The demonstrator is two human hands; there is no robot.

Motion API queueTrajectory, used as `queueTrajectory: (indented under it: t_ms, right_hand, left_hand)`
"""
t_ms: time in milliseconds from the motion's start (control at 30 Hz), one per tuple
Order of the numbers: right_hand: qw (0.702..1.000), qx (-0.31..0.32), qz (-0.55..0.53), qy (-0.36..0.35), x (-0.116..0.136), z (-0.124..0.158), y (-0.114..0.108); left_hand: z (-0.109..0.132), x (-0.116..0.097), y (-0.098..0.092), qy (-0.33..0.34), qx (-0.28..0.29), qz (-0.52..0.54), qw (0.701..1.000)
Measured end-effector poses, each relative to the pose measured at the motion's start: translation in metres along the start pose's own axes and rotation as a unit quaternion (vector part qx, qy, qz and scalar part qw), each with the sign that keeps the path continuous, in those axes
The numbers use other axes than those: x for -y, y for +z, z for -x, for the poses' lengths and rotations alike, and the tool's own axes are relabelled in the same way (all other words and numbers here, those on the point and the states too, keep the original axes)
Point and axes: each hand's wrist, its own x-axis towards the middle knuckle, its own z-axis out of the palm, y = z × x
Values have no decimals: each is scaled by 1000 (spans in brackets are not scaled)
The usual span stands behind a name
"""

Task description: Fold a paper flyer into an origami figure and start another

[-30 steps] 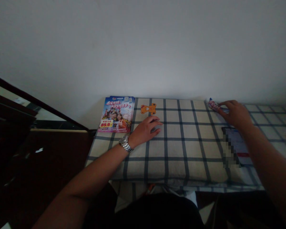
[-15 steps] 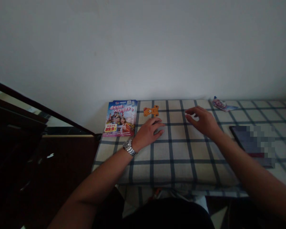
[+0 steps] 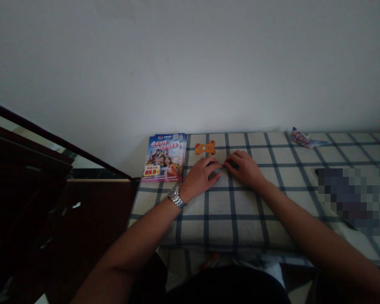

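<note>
My left hand (image 3: 202,179), with a metal watch (image 3: 176,196) at the wrist, rests on the checked cloth (image 3: 218,204), thumb and fingers apart. My right hand (image 3: 244,169) is low over the cloth beside it, its fingers drawn together and the tips almost meeting those of my left. Whatever may lie between the right fingertips is too small to make out. Just beyond my left hand lies a flat orange bear cutout (image 3: 205,148). To the left of that hand is a stack of printed flyers (image 3: 166,158), the top one marked 89.9.
A folded, colourful piece of paper (image 3: 307,139) lies near the wall (image 3: 209,67) at the back right. At the right, a dark flat object (image 3: 337,190) is partly blurred out. Dark wooden furniture (image 3: 22,181) stands left of the cloth-covered surface.
My right hand has moved left and down to my left hand, and its fingers have closed together. The left hand has barely moved. The view has shifted slightly.
</note>
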Motion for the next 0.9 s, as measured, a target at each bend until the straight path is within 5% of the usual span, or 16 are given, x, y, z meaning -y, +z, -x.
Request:
queueTrajectory:
  t_ms: [633,900]
  right_hand:
    - [997,13,-82,-4,-12,7,-8]
    - [996,11,-94,5,-8,9,-12]
  left_hand:
    - [-6,-7,-6,-18,26,-5,999]
    - [19,-22,-48,-43,7,-5,999]
